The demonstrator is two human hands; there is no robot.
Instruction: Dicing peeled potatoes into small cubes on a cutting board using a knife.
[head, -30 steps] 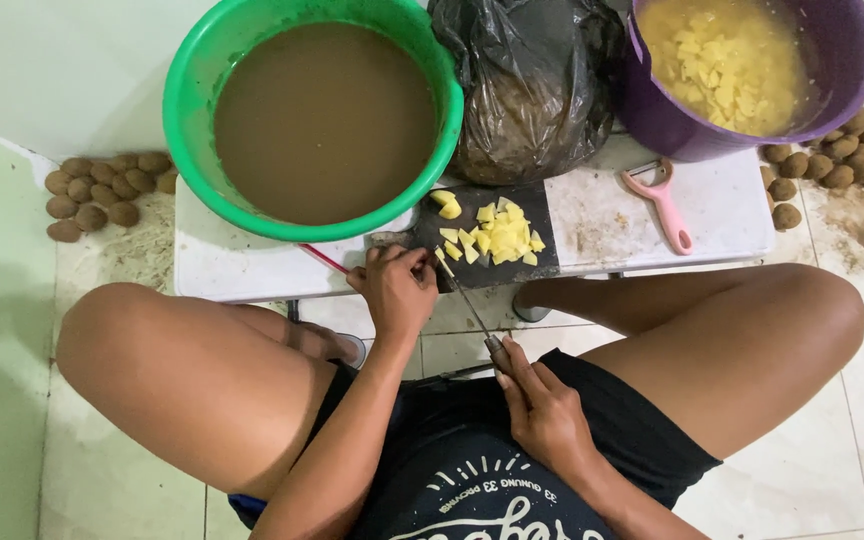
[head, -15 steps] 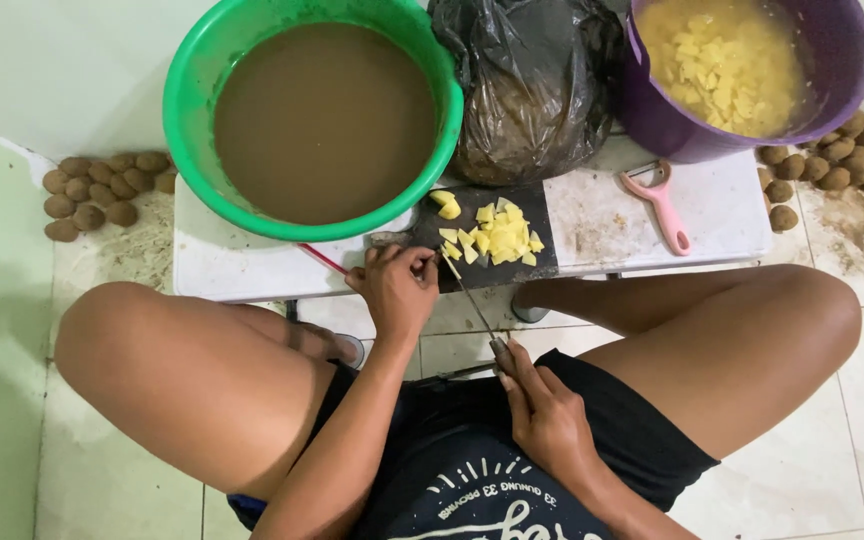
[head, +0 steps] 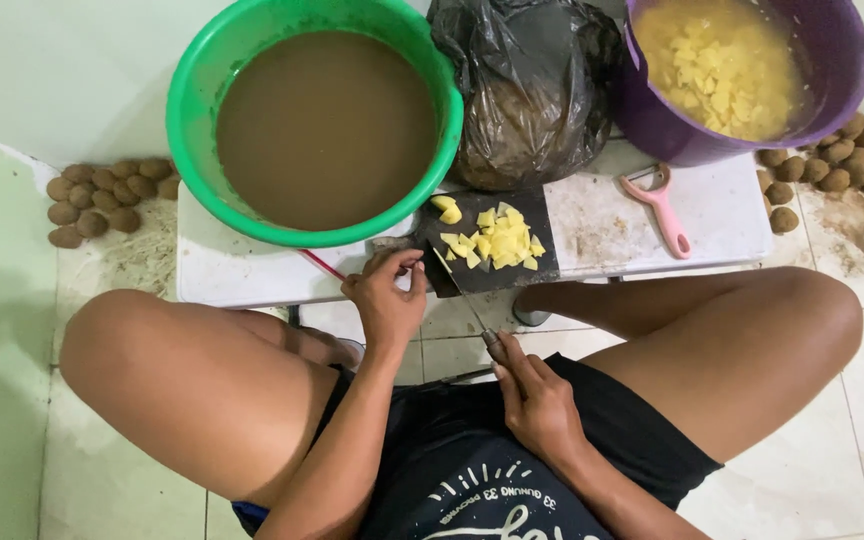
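Observation:
My right hand [head: 537, 400] grips the handle of a knife [head: 464, 290]. Its thin blade reaches up to the near edge of a dark cutting board [head: 542, 270]. Yellow potato cubes [head: 497, 240] lie piled on the board. My left hand [head: 387, 295] sits at the board's near-left corner with its fingers curled. What those fingers pinch is hidden. The board lies on a low white table [head: 252, 275] above my bent knees.
A green basin [head: 202, 90] of brown water stands at the table's left, a black plastic bag [head: 532, 90] in the middle, and a purple bucket [head: 842, 80] of cut potato at the right. A pink peeler [head: 667, 215] lies on the table. Unpeeled potatoes [head: 92, 200] [head: 842, 170] lie on the floor on both sides.
My right hand with the knife has shifted very slightly. My left hand stays at the board's corner.

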